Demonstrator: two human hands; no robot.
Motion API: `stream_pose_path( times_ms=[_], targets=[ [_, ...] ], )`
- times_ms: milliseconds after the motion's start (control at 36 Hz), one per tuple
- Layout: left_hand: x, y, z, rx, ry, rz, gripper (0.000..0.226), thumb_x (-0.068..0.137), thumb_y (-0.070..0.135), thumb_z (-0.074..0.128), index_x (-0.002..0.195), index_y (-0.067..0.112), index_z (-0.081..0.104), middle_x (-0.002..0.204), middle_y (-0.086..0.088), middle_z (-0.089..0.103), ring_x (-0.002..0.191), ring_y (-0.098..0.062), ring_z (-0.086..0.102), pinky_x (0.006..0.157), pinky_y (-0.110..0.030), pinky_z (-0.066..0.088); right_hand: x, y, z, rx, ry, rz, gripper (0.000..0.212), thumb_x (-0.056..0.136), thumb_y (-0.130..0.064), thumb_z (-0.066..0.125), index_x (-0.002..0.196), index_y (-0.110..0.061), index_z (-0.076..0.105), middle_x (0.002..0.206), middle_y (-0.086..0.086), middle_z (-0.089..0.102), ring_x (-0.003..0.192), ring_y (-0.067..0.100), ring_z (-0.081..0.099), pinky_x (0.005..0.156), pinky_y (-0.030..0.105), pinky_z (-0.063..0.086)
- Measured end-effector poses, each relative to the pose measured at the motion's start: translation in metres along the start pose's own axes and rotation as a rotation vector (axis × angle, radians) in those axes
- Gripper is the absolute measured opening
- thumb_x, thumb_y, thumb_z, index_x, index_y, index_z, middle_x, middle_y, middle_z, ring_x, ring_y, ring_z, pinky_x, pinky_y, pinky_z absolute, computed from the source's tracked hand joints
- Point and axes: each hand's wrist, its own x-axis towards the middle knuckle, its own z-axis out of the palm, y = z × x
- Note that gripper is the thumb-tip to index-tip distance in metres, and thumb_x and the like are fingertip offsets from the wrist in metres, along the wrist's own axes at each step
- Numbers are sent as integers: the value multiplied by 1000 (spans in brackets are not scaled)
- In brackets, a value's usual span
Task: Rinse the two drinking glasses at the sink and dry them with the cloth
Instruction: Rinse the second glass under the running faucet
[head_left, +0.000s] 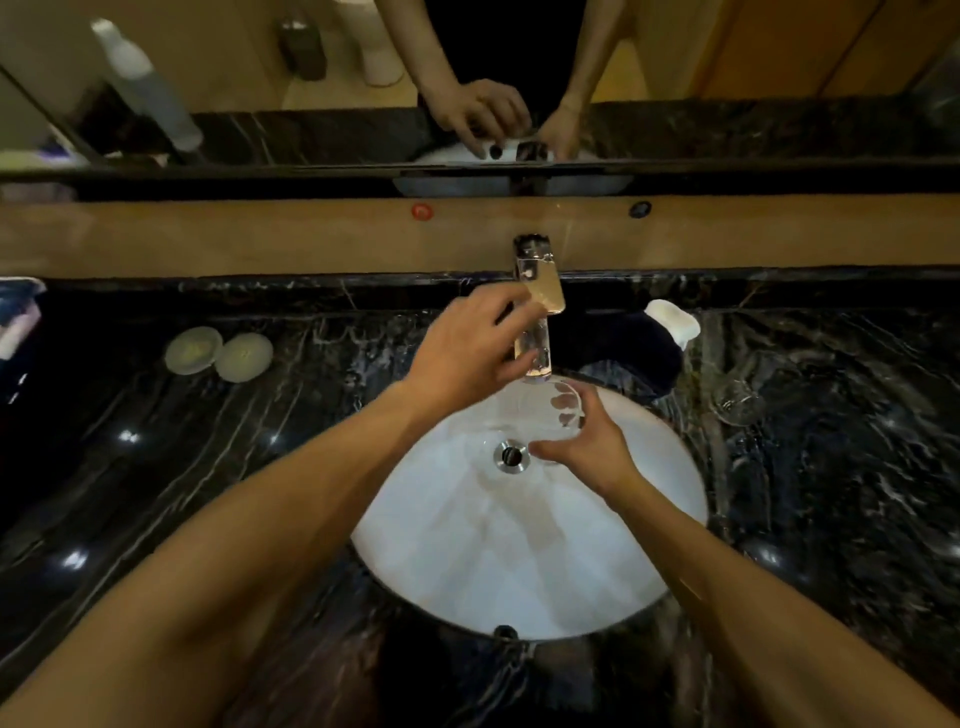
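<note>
Glass one (550, 415), a clear tumbler, was held over the white sink basin (519, 545) under the chrome faucet (537, 291), the right hand (587, 441) curled round its wall. The left hand (467, 348) rested on the faucet with fingers bent over it; whether it gripped could not be told. A second glass (737, 400) stood on the black marble counter (156, 467), right of the basin. Wet, thin and brittle, it probably wanted a firm mid-wall hold. No writing was readable.
</note>
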Motion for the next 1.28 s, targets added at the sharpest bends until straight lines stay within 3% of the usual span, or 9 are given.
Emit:
stream_pose_path(
  times_ms=[111, 194, 444, 611, 722, 861, 1056, 1167, 1278],
  targets=[
    [23, -13, 1, -27, -112, -77, 58, 83, 27, 73, 136, 13, 54, 144, -15, 47, 126, -34, 51, 78, -42, 55, 12, -14, 9, 23, -18, 15, 80, 63, -23, 89, 123, -48, 42, 106, -29, 56, 94, -3, 56, 73, 18, 49],
    [33, -19, 1, -38, -133, -89, 54, 83, 28, 74, 133, 15, 54, 146, -12, 45, 127, -32, 50, 76, -42, 55, 18, -18, 12, 55, -30, 37, 84, 64, -19, 89, 123, -51, 39, 103, -31, 57, 89, -9, 58, 64, 8, 43],
    [44, -27, 5, 96, -149, -37, 44, 87, 34, 68, 128, 21, 58, 137, -6, 54, 123, -27, 53, 60, -32, 46, 28, -13, 16, 99, -31, 82, 86, 62, -21, 91, 126, -50, 41, 109, -29, 59, 97, -5, 57, 72, 15, 45],
    [45, -31, 5, 99, -142, -10, 40, 89, 38, 66, 125, 22, 60, 131, -6, 58, 108, -26, 62, 53, -28, 40, 29, -10, 16, 96, -42, 76, 86, 62, -21, 91, 125, -52, 42, 108, -30, 60, 93, -8, 59, 69, 11, 45],
    [48, -33, 3, 88, -134, -11, 37, 90, 38, 62, 122, 21, 62, 129, -4, 60, 97, -26, 66, 52, -27, 38, 28, -10, 16, 95, -51, 77, 85, 63, -19, 91, 122, -54, 40, 105, -30, 59, 89, -22, 55, 59, 1, 44],
    [52, -35, 1, 54, -129, -44, 34, 88, 38, 58, 118, 21, 64, 126, -1, 62, 81, -28, 67, 51, -26, 35, 28, -11, 16, 94, -52, 88, 85, 64, -21, 90, 121, -57, 39, 109, -30, 59, 95, -11, 57, 69, 11, 43],
    [58, -39, -2, 6, -130, -87, 32, 87, 39, 57, 114, 23, 61, 124, 1, 61, 72, -31, 65, 54, -28, 33, 28, -11, 14, 98, -56, 80, 84, 64, -20, 89, 123, -55, 40, 110, -31, 58, 90, -24, 54, 60, 1, 44],
    [54, -41, 1, -23, -117, -111, 47, 86, 44, 55, 130, 27, 52, 133, 5, 56, 92, -24, 67, 56, -28, 41, 26, -11, 13, 91, -47, 80, 83, 64, -21, 89, 121, -56, 40, 110, -31, 56, 91, -19, 55, 59, 3, 44],
    [18, -46, 9, -170, -13, -283, 56, 88, 48, 56, 140, 31, 44, 142, 9, 45, 121, -11, 53, 66, -26, 48, 23, -8, 13, 84, -46, 78, 83, 65, -22, 90, 121, -58, 40, 111, -34, 54, 94, -18, 54, 64, 5, 42]
  ],
)
